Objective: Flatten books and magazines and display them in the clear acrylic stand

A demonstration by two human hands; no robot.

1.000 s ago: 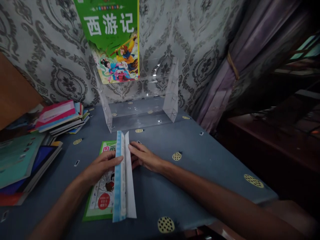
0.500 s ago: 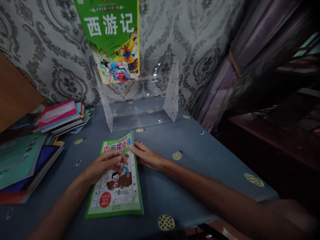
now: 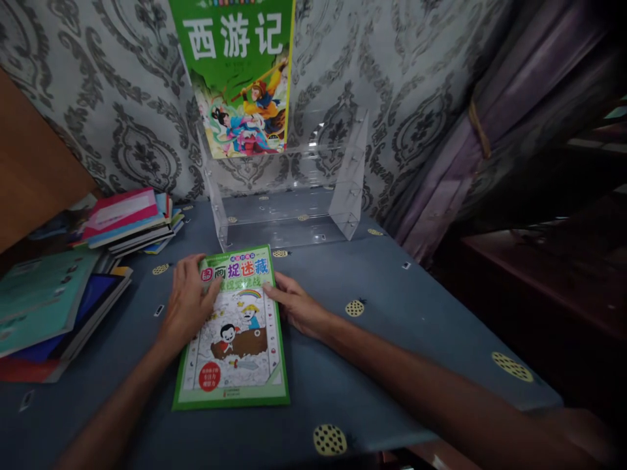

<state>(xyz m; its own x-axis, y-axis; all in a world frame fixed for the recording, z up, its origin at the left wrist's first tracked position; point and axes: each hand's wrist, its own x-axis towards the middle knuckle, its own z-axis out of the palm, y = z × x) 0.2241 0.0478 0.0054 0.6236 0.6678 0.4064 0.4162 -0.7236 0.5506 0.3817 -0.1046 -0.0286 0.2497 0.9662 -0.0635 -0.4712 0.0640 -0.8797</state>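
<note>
A thin green-bordered picture book (image 3: 240, 365) lies in front of me, cover up, with Chinese characters, a rainbow and cartoon figures. My left hand (image 3: 189, 305) is closed on its upper left edge, thumb on the cover and fingers along the side. On the opposite edge my right hand (image 3: 300, 305) pinches the book, thumb on top and fingers partly hidden at the side. Behind it stands a clear acrylic rack (image 3: 349, 192) with several tiers. A green book (image 3: 240, 78) with a monkey figure is upright at the rack's upper left.
Two stacks of books lie on the left: a pink-topped stack (image 3: 122, 214) farther back and a teal-topped stack (image 3: 44, 300) nearer. The table wears a blue-grey cloth (image 3: 392, 313) with pineapple prints. A tied purple curtain (image 3: 441, 189) hangs at the right.
My left hand has moved from above the cover to the book's left edge and taken hold there. The book's curled upper part now lies flatter. The view has shifted slightly.
</note>
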